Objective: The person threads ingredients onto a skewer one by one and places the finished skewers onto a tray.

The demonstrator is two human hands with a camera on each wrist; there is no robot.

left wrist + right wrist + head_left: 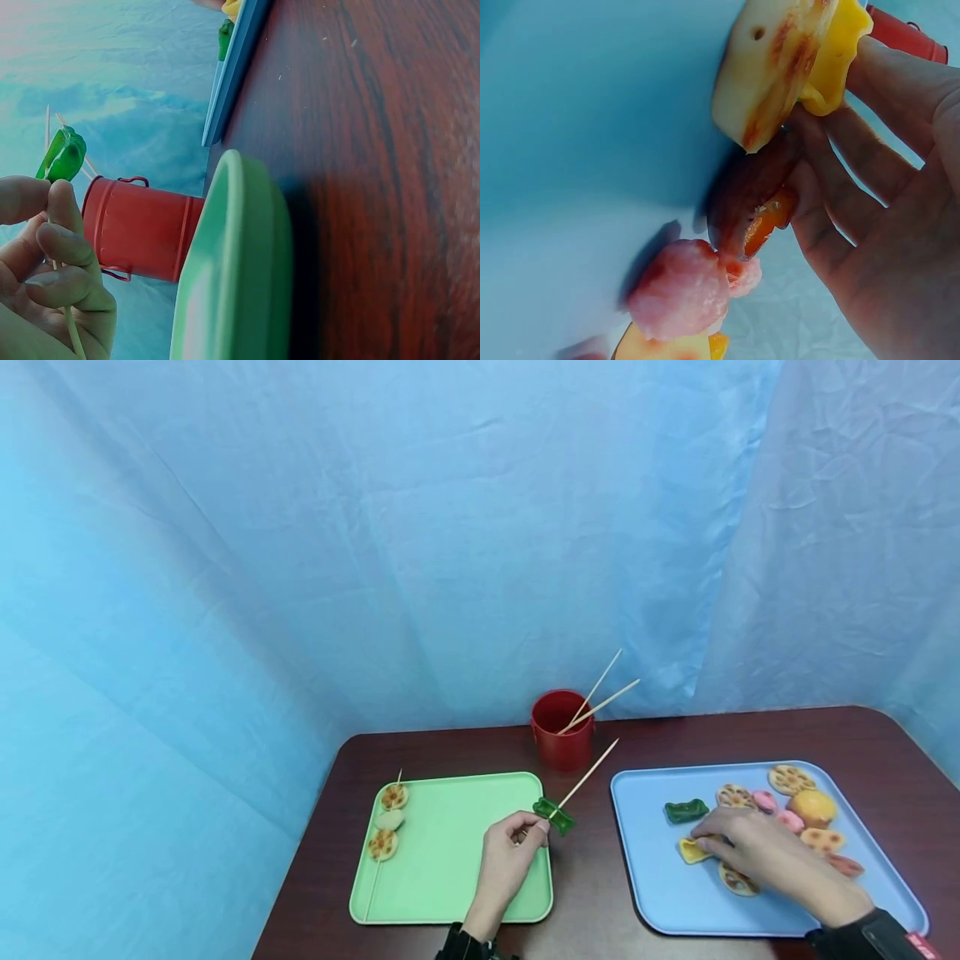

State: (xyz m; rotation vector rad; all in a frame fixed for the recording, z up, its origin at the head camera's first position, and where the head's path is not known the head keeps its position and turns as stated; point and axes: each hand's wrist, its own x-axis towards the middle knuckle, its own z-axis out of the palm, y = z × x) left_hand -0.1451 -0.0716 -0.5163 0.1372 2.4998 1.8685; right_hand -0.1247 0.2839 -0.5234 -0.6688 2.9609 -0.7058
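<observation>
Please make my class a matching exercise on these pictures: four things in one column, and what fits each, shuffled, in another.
Things:
1. bucket
2. left hand
3. right hand
4. skewer with three pieces of food

What fits:
A. pinches a yellow piece
B. rests on the green tray
C. is red, with two sticks in it
D. holds a stick bearing a green piece

Pairs: 1-C, 2-D, 3-A, 4-B

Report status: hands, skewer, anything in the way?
Left hand pinching skewer, one green piece threaded. Right hand pinching yellow piece at blue tray. Round slice close by, possibly in the way.
</observation>
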